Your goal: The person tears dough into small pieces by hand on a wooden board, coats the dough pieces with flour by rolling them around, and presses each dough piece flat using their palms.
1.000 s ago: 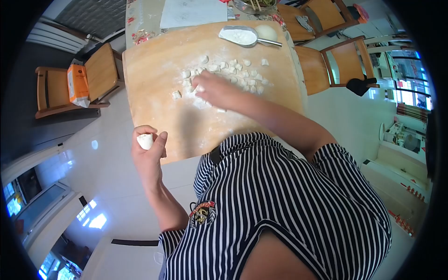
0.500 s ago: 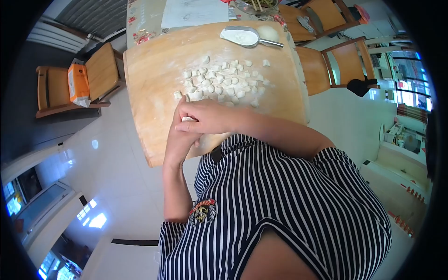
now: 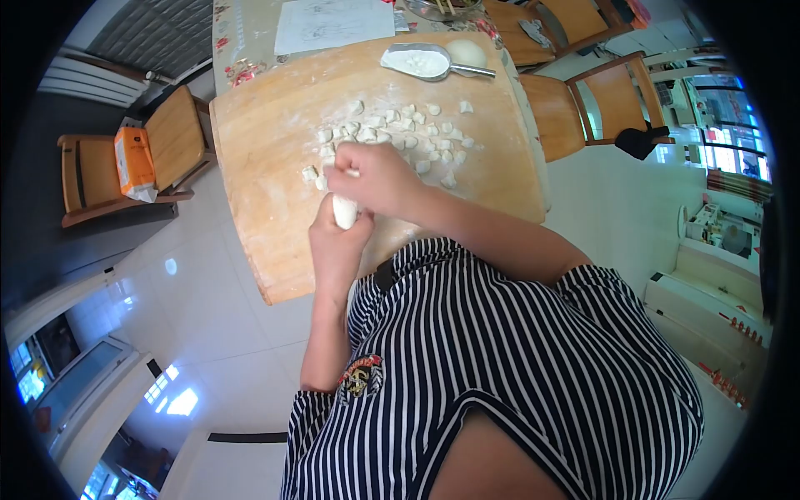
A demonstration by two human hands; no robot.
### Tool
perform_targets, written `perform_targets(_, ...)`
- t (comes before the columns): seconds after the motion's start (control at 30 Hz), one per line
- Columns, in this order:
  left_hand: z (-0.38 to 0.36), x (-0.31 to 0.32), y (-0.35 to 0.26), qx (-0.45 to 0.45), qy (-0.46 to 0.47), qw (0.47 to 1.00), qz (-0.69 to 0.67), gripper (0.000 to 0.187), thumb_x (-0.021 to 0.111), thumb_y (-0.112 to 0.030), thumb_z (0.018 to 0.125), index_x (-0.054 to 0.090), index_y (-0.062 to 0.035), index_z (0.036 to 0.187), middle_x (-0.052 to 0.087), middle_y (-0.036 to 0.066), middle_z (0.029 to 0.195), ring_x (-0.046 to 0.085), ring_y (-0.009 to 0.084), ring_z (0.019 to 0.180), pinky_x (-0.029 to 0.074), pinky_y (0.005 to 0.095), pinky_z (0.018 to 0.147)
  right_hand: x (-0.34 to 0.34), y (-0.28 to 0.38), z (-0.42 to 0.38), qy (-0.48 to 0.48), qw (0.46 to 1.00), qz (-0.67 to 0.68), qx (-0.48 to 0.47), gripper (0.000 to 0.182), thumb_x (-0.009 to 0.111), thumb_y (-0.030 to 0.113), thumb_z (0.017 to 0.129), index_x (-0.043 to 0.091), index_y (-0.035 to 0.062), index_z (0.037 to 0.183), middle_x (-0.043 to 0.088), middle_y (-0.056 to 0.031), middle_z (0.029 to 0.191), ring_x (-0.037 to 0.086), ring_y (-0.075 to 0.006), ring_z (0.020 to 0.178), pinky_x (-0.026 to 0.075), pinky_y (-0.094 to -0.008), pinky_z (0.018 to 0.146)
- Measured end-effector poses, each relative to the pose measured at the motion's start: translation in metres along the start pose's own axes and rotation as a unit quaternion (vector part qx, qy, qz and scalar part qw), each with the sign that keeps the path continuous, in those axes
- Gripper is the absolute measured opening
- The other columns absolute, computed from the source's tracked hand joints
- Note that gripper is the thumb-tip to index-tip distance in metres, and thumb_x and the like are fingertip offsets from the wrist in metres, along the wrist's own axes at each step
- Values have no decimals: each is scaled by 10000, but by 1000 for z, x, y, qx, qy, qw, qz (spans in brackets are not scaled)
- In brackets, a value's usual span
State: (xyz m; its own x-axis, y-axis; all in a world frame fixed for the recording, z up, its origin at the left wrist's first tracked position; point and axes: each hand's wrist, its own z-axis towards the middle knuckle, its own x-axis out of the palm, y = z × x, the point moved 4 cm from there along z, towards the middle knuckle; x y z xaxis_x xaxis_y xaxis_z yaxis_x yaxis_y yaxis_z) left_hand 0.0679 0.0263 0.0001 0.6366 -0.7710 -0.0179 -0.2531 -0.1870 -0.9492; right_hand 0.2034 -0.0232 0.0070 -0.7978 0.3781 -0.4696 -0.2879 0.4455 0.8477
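My left hand point(image 3: 336, 243) is closed around a white dough roll point(image 3: 344, 212), which sticks up between thumb and fingers. Just above it, my right hand point(image 3: 379, 173) is curled in a pinch near the roll's top end, with a bit of white dough showing at its fingers; it is slightly blurred. Many small dough pieces point(image 3: 433, 143) lie scattered beyond my hands on a floured wooden board point(image 3: 267, 167). Some of them are hidden behind my right hand.
At the board's far edge lie a metal scoop of flour point(image 3: 421, 63) and a round dough ball point(image 3: 467, 54). A paper sheet point(image 3: 333, 25) and a glass bowl point(image 3: 442, 8) are on the table behind. Wooden chairs point(image 3: 175, 133) flank the table, one holding an orange packet point(image 3: 135, 162).
My hands were together, right over left, hiding most of the dough. Now the right hand has moved up and away, the left has turned, and the dough roll shows.
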Motion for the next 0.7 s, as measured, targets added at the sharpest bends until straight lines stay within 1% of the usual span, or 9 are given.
perform_targets(0.07, -21, -20, -28, 107, -30, 992, 67, 220, 781, -37, 879, 565, -45, 925, 571, -2, 751, 530, 59, 711, 422, 230, 627, -16, -26, 20, -172, 985, -1, 17, 304, 714, 341, 949, 645, 50, 895, 722, -117, 849, 677, -264, 707, 526, -376, 668)
perform_targets(0.1, -28, -30, -37, 105, -27, 992, 69, 220, 781, -37, 879, 565, -45, 925, 571, -2, 751, 530, 59, 711, 422, 230, 627, -31, -40, 32, -185, 981, 6, 52, 255, 704, 325, 965, 661, 74, 976, 695, -108, 780, 663, -273, 690, 526, -389, 666)
perform_targets(0.2, -37, -64, -50, 141, -95, 985, 3, 255, 749, -16, 923, 509, -90, 882, 485, -21, 702, 416, 57, 565, 352, 226, 510, -23, -44, 31, -81, 996, -37, 19, 231, 694, 295, 972, 662, 90, 1073, 681, -119, 917, 682, -281, 873, 533, -397, 766)
perform_targets(0.27, -23, -79, -37, 24, -142, 988, -61, 243, 732, 1, 929, 512, -94, 888, 484, -17, 695, 395, 55, 535, 323, 230, 484, 13, -42, 23, 60, 980, -149, -118, 242, 694, 263, 974, 646, 85, 1131, 626, -127, 1109, 637, -290, 1091, 519, -412, 893)
perform_targets(0.37, -16, -88, -24, -18, -133, 986, -99, 264, 737, 16, 923, 501, -91, 878, 524, -25, 698, 414, 56, 510, 337, 224, 464, 52, -57, 21, 147, 963, -191, -121, 236, 701, 237, 969, 636, 63, 1115, 559, -118, 1220, 573, -295, 1199, 496, -417, 968)
perform_targets(0.43, -15, -83, -22, -28, -118, 988, -95, 215, 727, 5, 928, 534, -89, 934, 503, -27, 721, 417, 53, 525, 325, 227, 470, 58, -56, 23, 130, 958, -189, -174, 292, 726, 262, 949, 640, 32, 1107, 601, -160, 1175, 636, -362, 1123, 528, -481, 939)
perform_targets(0.57, -7, -66, -8, -53, -60, 991, -108, 222, 746, 1, 917, 618, -73, 1083, 540, -42, 713, 457, 22, 519, 342, 208, 443, 41, -33, 26, 121, 963, -232, -70, 384, 706, 384, 966, 651, 30, 1105, 684, -180, 1065, 698, -384, 980, 549, -517, 861)
perform_targets(0.67, -1, -51, -4, -95, -4, 993, -76, 537, 735, 19, 888, 573, -53, 1395, 544, -50, 706, 480, 36, 520, 359, 205, 442, 32, -26, 25, 129, 953, -267, -51, 443, 650, 470, 993, 653, 38, 1091, 722, -188, 1017, 715, -393, 917, 555, -512, 830)
perform_targets(0.7, 0, -47, -6, -94, -2, 993, -75, 537, 735, 19, 888, 573, -53, 1395, 544, -50, 706, 480, 36, 520, 359, 205, 442, 30, -24, 25, 123, 948, -287, -63, 464, 614, 501, 1010, 652, 43, 1079, 734, -191, 1006, 716, -395, 904, 557, -500, 824)
